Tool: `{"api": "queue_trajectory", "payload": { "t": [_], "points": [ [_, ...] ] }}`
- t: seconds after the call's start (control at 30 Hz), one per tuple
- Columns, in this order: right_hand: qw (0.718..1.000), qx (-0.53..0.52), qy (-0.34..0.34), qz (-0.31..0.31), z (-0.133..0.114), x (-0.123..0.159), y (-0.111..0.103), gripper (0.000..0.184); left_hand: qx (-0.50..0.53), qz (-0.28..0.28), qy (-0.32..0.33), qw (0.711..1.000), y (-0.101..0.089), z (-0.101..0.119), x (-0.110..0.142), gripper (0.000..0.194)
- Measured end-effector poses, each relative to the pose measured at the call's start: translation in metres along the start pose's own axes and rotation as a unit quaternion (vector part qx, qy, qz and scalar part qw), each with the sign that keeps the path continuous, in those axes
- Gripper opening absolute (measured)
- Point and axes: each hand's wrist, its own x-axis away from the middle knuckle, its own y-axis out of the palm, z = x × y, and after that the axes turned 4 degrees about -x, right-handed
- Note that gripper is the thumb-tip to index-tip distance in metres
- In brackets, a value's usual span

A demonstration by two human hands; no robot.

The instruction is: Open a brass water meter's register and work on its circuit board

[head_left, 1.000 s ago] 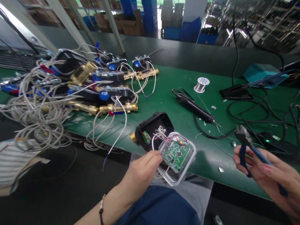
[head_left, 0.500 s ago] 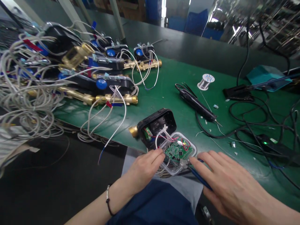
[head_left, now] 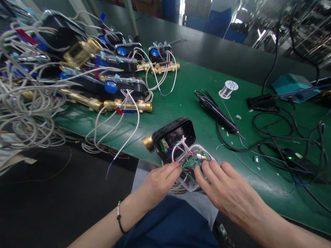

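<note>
there, both hands (head_left: pixel 181 182) on the circuit board (head_left: pixel 193 160)

head camera looks forward and down, close over the green bench (head_left: pixel 181 103).

The right hand (head_left: pixel 227 194) covers the near part of the clear lid (head_left: pixel 190 184) and the green circuit board (head_left: pixel 193 160); whatever its palm holds is hidden. The wire tangle (head_left: pixel 28 103) at the table's (head_left: pixel 181 103) left end runs off frame. Board markings are too small to read.
</note>
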Motion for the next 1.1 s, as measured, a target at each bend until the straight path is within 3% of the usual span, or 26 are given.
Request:
{"api": "queue_trajectory", "payload": {
  "t": [0.47,0.77,1.1],
  "points": [
    [0.993,0.084,-0.083,0.013,-0.003,-0.017,-0.005,0.042,0.005,0.008,-0.006,1.000,0.001,0.000,0.001,0.024],
    [0.976,0.142,-0.155,-0.063,-0.004,-0.045,-0.018,0.037,-0.009,0.040,0.004,0.999,0.001,0.000,-0.003,0.023],
    [0.976,0.145,-0.150,-0.065,-0.010,-0.057,-0.018,0.028,0.019,0.014,-0.014,1.000,-0.003,0.000,-0.004,0.023]
  ]
}}
